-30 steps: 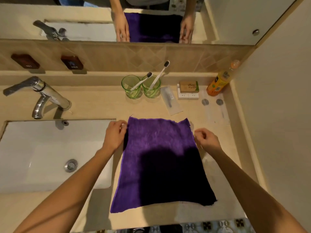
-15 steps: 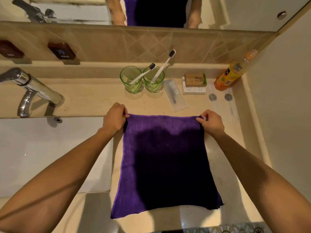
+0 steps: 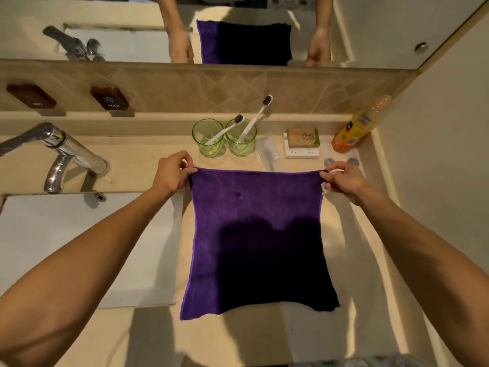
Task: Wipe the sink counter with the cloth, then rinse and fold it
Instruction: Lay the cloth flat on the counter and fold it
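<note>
A purple cloth [image 3: 254,234] is spread on the beige sink counter [image 3: 357,260], to the right of the white basin [image 3: 79,247]. My left hand [image 3: 172,173] pinches its far left corner and my right hand [image 3: 342,180] pinches its far right corner. Both corners are lifted and the far edge is pulled taut between them. The near edge of the cloth lies on the counter close to the front.
A chrome tap [image 3: 63,152] stands behind the basin. Behind the cloth are two green glasses [image 3: 225,137] with toothbrushes, a wrapped sachet [image 3: 268,154], a soap box [image 3: 303,139] and an orange bottle [image 3: 354,128] in the corner. A mirror [image 3: 132,27] and a wall at right enclose the counter.
Both hands took hold of the cloth's far corners and raised them, pulling the far edge straight. The cloth lay flat a second ago.
</note>
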Action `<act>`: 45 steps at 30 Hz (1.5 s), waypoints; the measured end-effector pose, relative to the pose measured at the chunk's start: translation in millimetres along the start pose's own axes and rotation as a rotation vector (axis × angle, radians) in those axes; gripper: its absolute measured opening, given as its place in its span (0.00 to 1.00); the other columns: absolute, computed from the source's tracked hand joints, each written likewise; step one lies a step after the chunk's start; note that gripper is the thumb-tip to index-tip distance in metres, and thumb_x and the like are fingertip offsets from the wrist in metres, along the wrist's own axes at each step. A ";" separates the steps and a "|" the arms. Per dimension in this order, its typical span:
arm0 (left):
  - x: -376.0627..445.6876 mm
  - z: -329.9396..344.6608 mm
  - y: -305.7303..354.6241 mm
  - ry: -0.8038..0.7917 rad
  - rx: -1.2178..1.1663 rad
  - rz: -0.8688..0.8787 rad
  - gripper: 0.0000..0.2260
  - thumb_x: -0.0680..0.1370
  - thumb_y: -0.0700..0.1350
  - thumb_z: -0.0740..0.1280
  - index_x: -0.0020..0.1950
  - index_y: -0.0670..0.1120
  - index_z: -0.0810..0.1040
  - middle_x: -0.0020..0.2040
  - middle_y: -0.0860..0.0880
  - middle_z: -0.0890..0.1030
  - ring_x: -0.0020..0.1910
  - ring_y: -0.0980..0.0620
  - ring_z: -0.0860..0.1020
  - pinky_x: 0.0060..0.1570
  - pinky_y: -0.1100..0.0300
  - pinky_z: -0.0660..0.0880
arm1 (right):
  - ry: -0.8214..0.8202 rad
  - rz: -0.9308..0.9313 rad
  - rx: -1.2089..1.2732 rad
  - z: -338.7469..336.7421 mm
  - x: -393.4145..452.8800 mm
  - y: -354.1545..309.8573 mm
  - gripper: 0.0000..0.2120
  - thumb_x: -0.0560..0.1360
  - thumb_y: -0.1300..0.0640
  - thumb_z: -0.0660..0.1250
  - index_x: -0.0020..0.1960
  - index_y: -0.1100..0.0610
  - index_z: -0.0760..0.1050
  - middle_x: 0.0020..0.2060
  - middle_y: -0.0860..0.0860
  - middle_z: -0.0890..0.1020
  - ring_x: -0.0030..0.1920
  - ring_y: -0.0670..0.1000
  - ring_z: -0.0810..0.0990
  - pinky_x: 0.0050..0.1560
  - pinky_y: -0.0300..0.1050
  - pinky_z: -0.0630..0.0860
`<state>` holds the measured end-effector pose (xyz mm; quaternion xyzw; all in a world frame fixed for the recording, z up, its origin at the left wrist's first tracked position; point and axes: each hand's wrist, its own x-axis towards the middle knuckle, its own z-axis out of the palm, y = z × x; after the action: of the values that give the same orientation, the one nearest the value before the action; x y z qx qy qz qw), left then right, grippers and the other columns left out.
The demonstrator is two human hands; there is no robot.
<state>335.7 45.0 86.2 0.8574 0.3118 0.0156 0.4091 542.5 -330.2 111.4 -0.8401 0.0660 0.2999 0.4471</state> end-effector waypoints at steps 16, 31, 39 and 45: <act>-143.6 -27.9 9.5 0.060 -0.218 0.055 0.05 0.76 0.40 0.74 0.42 0.50 0.84 0.37 0.58 0.85 0.36 0.59 0.83 0.44 0.71 0.76 | -0.050 -0.223 0.026 -32.4 -104.4 48.5 0.10 0.78 0.57 0.71 0.40 0.56 0.86 0.37 0.56 0.87 0.41 0.52 0.83 0.53 0.48 0.79; -281.5 30.7 -78.4 -0.042 -0.060 0.044 0.13 0.72 0.37 0.77 0.40 0.57 0.85 0.47 0.55 0.85 0.50 0.64 0.80 0.49 0.77 0.72 | 0.054 -0.077 -0.031 0.0 -194.5 160.6 0.07 0.73 0.61 0.77 0.37 0.59 0.84 0.37 0.54 0.86 0.41 0.56 0.84 0.44 0.49 0.82; -290.3 57.1 -101.4 -0.103 0.150 0.093 0.03 0.74 0.36 0.76 0.46 0.42 0.88 0.50 0.55 0.81 0.49 0.61 0.81 0.55 0.80 0.68 | 0.064 -0.076 -0.257 16.5 -192.9 189.6 0.07 0.73 0.68 0.75 0.42 0.58 0.79 0.39 0.54 0.82 0.42 0.54 0.81 0.42 0.42 0.76; -283.8 60.5 -94.6 -0.177 0.243 0.031 0.13 0.81 0.49 0.68 0.41 0.46 0.86 0.50 0.57 0.78 0.51 0.55 0.76 0.52 0.60 0.72 | -0.059 -0.162 -0.611 17.9 -188.0 197.6 0.12 0.74 0.62 0.74 0.40 0.48 0.76 0.46 0.47 0.76 0.46 0.48 0.76 0.44 0.39 0.72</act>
<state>74.9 -107.7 43.5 0.9033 0.2606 -0.0917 0.3282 307.0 -462.5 69.1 -0.9291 -0.1072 0.2933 0.1980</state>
